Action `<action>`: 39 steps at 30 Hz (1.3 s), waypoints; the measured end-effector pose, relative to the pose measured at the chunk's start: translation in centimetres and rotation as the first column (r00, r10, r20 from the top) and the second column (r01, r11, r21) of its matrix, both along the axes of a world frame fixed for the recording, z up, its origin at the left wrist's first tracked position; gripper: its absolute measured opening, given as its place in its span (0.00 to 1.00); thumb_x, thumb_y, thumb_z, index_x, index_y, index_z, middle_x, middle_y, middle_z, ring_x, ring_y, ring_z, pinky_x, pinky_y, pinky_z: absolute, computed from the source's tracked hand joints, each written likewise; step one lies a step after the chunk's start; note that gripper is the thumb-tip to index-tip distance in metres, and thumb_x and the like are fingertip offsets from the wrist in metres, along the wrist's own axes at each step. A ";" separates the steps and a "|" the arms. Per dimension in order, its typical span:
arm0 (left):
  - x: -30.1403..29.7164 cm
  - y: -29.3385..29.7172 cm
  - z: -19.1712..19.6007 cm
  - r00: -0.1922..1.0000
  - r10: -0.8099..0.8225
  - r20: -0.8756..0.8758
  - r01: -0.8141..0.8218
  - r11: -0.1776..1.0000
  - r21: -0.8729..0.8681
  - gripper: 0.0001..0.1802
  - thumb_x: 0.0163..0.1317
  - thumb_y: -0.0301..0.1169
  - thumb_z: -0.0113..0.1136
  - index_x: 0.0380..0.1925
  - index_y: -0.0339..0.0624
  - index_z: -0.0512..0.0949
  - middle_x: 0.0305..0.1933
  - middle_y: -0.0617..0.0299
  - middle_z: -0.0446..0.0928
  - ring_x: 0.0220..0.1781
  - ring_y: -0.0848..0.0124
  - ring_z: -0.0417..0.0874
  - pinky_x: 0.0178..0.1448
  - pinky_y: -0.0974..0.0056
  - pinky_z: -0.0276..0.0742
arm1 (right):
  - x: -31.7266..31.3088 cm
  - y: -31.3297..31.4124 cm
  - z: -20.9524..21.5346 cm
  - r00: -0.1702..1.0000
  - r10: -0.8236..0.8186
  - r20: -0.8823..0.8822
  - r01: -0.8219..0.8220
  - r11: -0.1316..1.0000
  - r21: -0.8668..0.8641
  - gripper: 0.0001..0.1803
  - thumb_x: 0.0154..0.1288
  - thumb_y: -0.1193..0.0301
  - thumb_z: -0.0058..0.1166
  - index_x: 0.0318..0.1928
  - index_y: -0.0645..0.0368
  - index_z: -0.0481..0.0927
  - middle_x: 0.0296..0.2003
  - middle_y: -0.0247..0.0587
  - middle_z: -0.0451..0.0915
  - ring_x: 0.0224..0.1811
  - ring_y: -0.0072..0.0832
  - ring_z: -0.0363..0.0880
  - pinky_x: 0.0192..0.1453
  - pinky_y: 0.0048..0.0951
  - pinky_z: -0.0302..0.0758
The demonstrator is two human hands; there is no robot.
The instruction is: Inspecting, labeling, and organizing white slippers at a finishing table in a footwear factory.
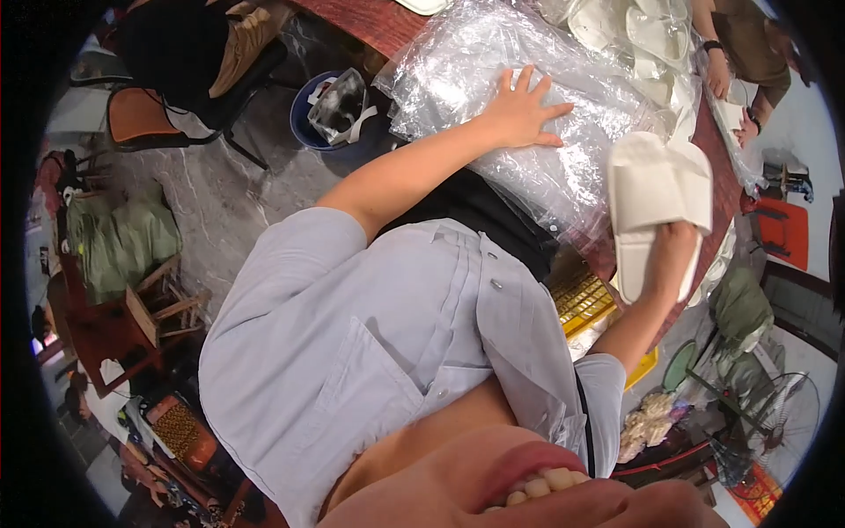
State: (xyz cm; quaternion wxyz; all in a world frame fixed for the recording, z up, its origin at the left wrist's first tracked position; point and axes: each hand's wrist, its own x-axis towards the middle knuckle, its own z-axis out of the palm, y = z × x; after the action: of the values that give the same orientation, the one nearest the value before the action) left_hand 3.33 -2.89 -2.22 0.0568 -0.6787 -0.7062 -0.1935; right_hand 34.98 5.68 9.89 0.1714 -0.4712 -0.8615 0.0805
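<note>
Head view: left hand [521,110] lies spread flat on clear plastic bags [493,62]; right hand [676,242] grips white slippers [656,189].

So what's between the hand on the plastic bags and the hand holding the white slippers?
In the head view, only crinkly clear plastic bags lie between the left hand and the right hand gripping the white slippers.

Left hand [521,113] lay flat, fingers spread, on a heap of clear plastic bags [493,79] near the red table's [374,22] edge, right hand [673,242] gripped a pair of white slippers [656,207] — soles together — beside the heap, more white slippers [634,31] farther along the table.
</note>
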 end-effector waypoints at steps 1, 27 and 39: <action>-0.2 -0.2 0.1 1.000 0.008 0.000 -0.008 1.000 -0.005 0.38 0.59 0.69 0.51 0.68 0.73 0.68 0.72 0.41 0.60 0.75 0.34 0.50 0.69 0.26 0.44 | 0.9 -0.1 1.1 0.991 -0.032 -0.127 0.036 0.999 0.029 0.17 0.56 0.81 0.47 0.45 0.71 0.83 0.38 0.59 0.85 0.45 0.44 0.84 0.53 0.35 0.75; -3.5 1.2 0.3 -0.134 -0.381 0.915 -0.351 0.881 0.316 0.31 0.65 0.32 0.60 0.68 0.39 0.66 0.54 0.45 0.77 0.56 0.57 0.78 0.63 0.59 0.71 | -19.4 3.6 -8.9 0.956 0.159 -0.248 -0.213 0.954 -0.212 0.20 0.70 0.57 0.50 0.51 0.56 0.85 0.49 0.62 0.80 0.55 0.51 0.76 0.64 0.49 0.65; -1.9 0.6 0.9 0.645 -0.028 0.764 -0.259 0.932 0.253 0.31 0.68 0.25 0.52 0.71 0.37 0.61 0.63 0.37 0.70 0.65 0.48 0.72 0.69 0.56 0.65 | -6.4 -1.6 -3.7 0.762 -0.142 -0.631 0.031 0.983 -0.183 0.09 0.62 0.77 0.58 0.43 0.64 0.86 0.34 0.39 0.87 0.38 0.22 0.82 0.47 0.23 0.75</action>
State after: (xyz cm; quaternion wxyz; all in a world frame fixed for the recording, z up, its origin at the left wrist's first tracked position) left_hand 1.47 -2.30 -1.30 -0.1141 -0.4682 -0.6630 -0.5729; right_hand 28.60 4.13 6.14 0.4202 -0.4668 -0.7188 0.2981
